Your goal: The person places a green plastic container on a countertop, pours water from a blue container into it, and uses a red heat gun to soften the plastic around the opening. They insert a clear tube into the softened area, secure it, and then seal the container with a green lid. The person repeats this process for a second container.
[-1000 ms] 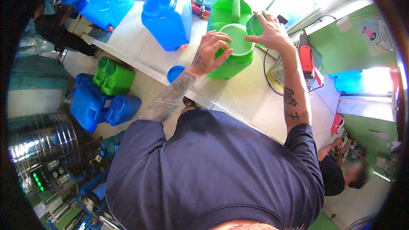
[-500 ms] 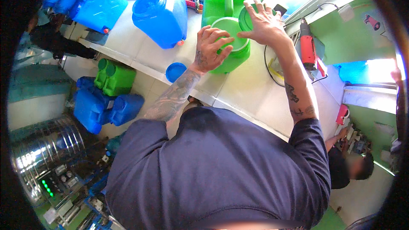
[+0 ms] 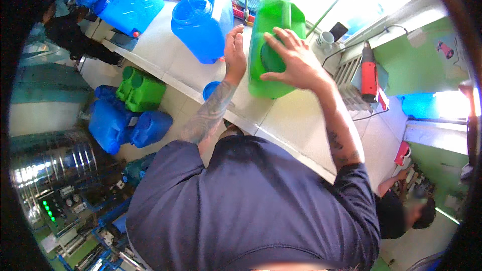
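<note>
A green plastic jug point(image 3: 262, 22) with a moulded handle stands on the white tiled counter. My right hand point(image 3: 297, 62) rests with spread fingers on a round green lid point(image 3: 271, 60), which covers the jug's wide mouth. Whether the lid is threaded on cannot be made out under the hand. Just left of the jug, my left hand point(image 3: 235, 54) is raised with its fingers straight and holds nothing. Beyond it stands a blue jug point(image 3: 217, 32) with its wide mouth uncovered. A round blue lid point(image 3: 211, 89) lies near the counter's front edge, partly behind my left forearm.
A red heat gun point(image 3: 369, 75) stands at the right, its cable running across the counter. Behind are a white cup point(image 3: 325, 40) and a dark phone point(image 3: 340, 31). Another blue jug point(image 3: 131, 7) sits at the far left. Green jugs point(image 3: 143, 92) and blue jugs stand on the floor below.
The green lid has gone from beside the jug's mouth to over it, under my right hand. My left hand has left the jug's rim and straightened. The view has shifted slightly.
</note>
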Demonstrator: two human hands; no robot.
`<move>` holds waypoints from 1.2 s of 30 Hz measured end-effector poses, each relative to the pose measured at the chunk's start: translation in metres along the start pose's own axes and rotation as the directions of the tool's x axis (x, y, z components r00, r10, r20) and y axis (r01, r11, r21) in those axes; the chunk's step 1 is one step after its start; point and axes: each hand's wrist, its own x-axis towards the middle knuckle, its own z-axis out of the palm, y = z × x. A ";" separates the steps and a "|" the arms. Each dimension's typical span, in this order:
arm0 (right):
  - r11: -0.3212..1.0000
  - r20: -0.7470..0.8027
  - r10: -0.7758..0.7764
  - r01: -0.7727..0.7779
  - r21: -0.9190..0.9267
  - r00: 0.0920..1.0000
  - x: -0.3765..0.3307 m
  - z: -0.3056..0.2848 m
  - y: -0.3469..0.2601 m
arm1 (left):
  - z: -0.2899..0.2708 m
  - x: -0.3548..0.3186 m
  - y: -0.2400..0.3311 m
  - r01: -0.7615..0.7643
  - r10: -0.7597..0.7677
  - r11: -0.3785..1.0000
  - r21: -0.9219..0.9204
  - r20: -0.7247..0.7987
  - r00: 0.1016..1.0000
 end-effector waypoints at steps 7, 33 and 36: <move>0.950 -0.090 0.308 -0.300 0.091 0.947 0.021 0.016 -0.027 | -0.003 0.077 -0.147 0.366 -0.508 0.797 0.480 0.204 0.837; 0.906 -0.142 0.423 -0.422 0.035 0.895 0.040 0.020 -0.037 | 0.002 0.062 -0.241 0.250 -0.579 0.732 0.634 0.384 0.719; 0.904 -0.145 0.426 -0.425 0.042 0.893 0.040 0.020 -0.037 | 0.000 0.060 -0.244 0.243 -0.578 0.733 0.635 0.392 0.716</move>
